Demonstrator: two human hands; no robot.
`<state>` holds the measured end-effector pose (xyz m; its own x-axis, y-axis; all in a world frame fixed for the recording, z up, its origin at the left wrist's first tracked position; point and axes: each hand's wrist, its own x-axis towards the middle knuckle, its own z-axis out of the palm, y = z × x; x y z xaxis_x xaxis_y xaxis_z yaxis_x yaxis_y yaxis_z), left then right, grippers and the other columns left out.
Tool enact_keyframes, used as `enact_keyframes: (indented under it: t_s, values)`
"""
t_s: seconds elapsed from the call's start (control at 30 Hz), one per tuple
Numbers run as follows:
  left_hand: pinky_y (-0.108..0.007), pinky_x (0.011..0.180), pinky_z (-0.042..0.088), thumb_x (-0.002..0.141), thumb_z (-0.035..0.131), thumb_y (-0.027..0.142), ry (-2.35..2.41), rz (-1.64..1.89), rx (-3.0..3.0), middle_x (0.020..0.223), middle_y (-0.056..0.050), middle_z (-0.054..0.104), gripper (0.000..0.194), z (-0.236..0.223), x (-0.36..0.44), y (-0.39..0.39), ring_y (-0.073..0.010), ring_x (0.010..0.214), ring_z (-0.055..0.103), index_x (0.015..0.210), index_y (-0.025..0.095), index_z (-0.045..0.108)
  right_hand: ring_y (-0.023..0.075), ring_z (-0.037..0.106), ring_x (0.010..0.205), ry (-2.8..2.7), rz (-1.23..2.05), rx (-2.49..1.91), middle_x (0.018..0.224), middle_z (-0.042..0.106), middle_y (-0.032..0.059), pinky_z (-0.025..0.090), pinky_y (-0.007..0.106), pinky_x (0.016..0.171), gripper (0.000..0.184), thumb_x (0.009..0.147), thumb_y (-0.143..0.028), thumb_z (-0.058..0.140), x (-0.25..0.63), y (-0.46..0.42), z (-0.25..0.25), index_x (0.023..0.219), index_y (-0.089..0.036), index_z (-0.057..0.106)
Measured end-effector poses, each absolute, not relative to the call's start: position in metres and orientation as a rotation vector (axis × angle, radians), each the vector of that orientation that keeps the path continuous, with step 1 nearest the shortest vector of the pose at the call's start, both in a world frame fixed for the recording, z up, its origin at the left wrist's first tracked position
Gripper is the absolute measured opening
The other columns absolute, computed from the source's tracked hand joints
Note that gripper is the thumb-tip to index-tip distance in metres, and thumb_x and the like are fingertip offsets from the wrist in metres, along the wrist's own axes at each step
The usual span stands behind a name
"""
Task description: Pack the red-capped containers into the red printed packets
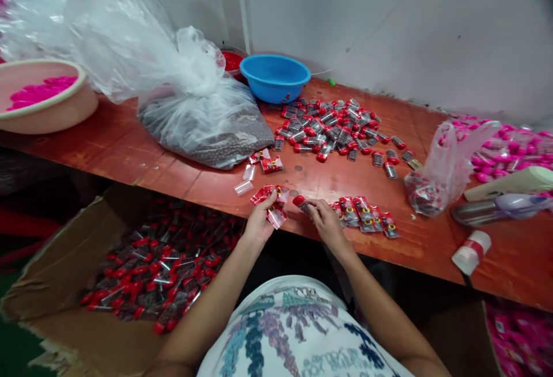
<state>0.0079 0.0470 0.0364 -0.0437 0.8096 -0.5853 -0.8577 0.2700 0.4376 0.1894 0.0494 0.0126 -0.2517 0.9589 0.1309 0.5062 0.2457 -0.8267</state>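
Observation:
In my left hand (259,218) are several small red printed packets (276,215) with clear plastic parts, fanned out between thumb and fingers. My right hand (326,221) pinches a small clear container with a red cap (299,200) and dark contents, a little to the right of the packets. Beside my right hand lies a row of filled red packets (363,212) along the table's front edge. Two clear plastic sleeves (246,187) and a few more red packets (271,164) lie beyond my left hand.
Red-capped containers (332,126) are heaped at the back, near a blue basin (275,77). A plastic bag of dark pieces (207,123) stands left. A cardboard box (64,302) of red-capped containers sits below the table. At right are a small bag (436,175) and bottles (492,210).

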Motion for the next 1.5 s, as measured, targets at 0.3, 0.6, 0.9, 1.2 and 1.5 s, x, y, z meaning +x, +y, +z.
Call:
enact_keyframes:
  t_s: [0.3, 0.6, 0.9, 1.2, 1.5]
  values:
    - [-0.024, 0.055, 0.052, 0.064, 0.077, 0.013, 0.931, 1.394, 0.036, 0.070, -0.001, 0.069, 0.018, 0.038, 0.027, 0.039, -0.0113, 0.055, 0.062, 0.078, 0.013, 0.066, 0.0116, 0.055, 0.049, -1.136, 1.345, -1.312, 0.066, 0.061, -0.0019, 0.046, 0.022, 0.044, 0.036, 0.083, -0.048, 0.054, 0.171, 0.021, 0.029, 0.104, -0.019, 0.063]
    - [-0.023, 0.058, 0.051, 0.056, 0.083, 0.020, 0.999, 1.500, 0.183, 0.071, 0.000, 0.070, 0.028, 0.043, 0.036, 0.032, -0.0121, 0.060, 0.065, 0.078, 0.014, 0.068, 0.0131, 0.058, 0.052, -1.057, 1.256, -1.290, 0.078, 0.065, 0.0003, 0.049, 0.025, 0.046, 0.032, 0.084, -0.047, 0.053, 0.177, 0.013, 0.037, 0.102, -0.021, 0.062]
    - [-0.022, 0.055, 0.051, 0.063, 0.079, 0.020, 0.954, 1.454, 0.257, 0.071, -0.001, 0.070, 0.022, 0.043, 0.038, 0.030, -0.0113, 0.054, 0.062, 0.081, 0.015, 0.069, 0.0139, 0.060, 0.056, -1.088, 1.311, -1.272, 0.084, 0.065, 0.0022, 0.050, 0.025, 0.047, 0.033, 0.083, -0.045, 0.055, 0.174, 0.010, 0.035, 0.105, -0.022, 0.063]
    - [-0.025, 0.059, 0.053, 0.064, 0.078, 0.023, 0.986, 1.477, 0.327, 0.077, -0.002, 0.071, 0.024, 0.050, 0.038, 0.028, -0.0146, 0.064, 0.066, 0.085, 0.015, 0.069, 0.0122, 0.060, 0.050, -1.069, 1.503, -1.237, 0.067, 0.063, -0.0013, 0.050, 0.022, 0.043, 0.037, 0.081, -0.049, 0.057, 0.178, 0.011, 0.032, 0.102, -0.019, 0.065]
    - [-0.026, 0.054, 0.053, 0.057, 0.082, 0.025, 1.026, 1.387, 0.418, 0.076, -0.002, 0.070, 0.033, 0.056, 0.039, 0.025, -0.0158, 0.062, 0.065, 0.086, 0.015, 0.067, 0.0138, 0.061, 0.057, -1.224, 1.370, -1.246, 0.081, 0.066, 0.0023, 0.052, 0.025, 0.050, 0.035, 0.085, -0.044, 0.054, 0.184, 0.010, 0.031, 0.107, -0.020, 0.066]
